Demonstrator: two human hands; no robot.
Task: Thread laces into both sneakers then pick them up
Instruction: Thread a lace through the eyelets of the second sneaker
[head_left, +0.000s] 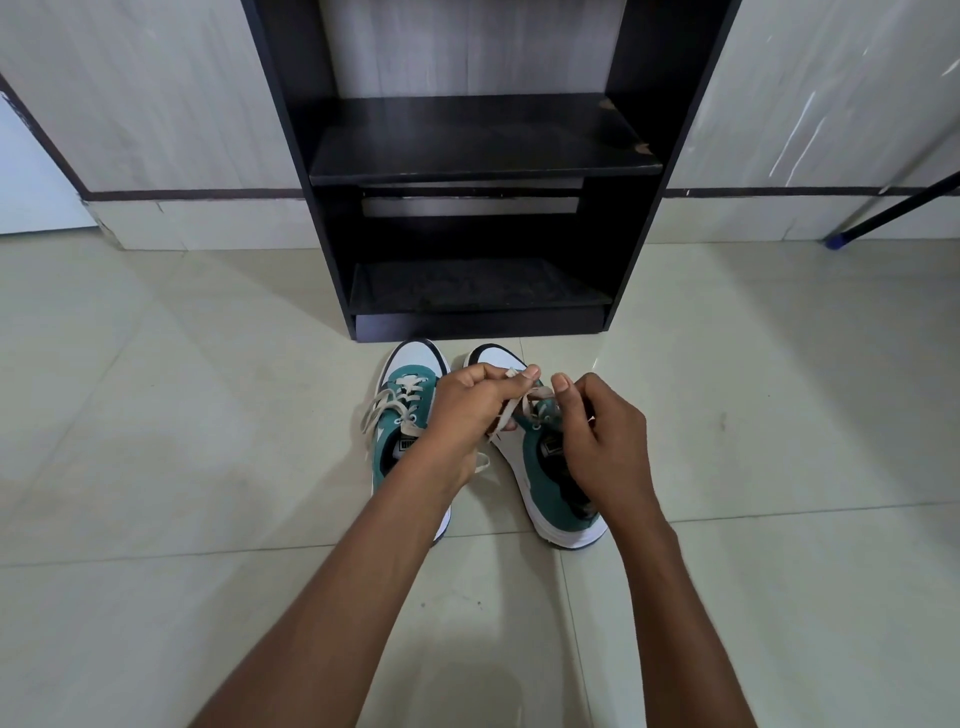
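Sneakers stand side by side on the pale floor, toes toward the far black shelf unit. The left sneaker is laced. Over the right sneaker, the left hand is curled tight, pinching its lace. The right hand is loosely curled beside the eyelets; its hold cannot be told.

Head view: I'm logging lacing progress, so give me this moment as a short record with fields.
setting: tiled floor, black shelf unit ahead
left sneaker: on floor, lace crossed through eyelets, ends loose
right sneaker: on floor, being laced
lace: pinched in left hand, running down to the right sneaker
right hand: over the right sneaker's eyelets, fingers curled; contact with lace unclear
picked up: neither sneaker
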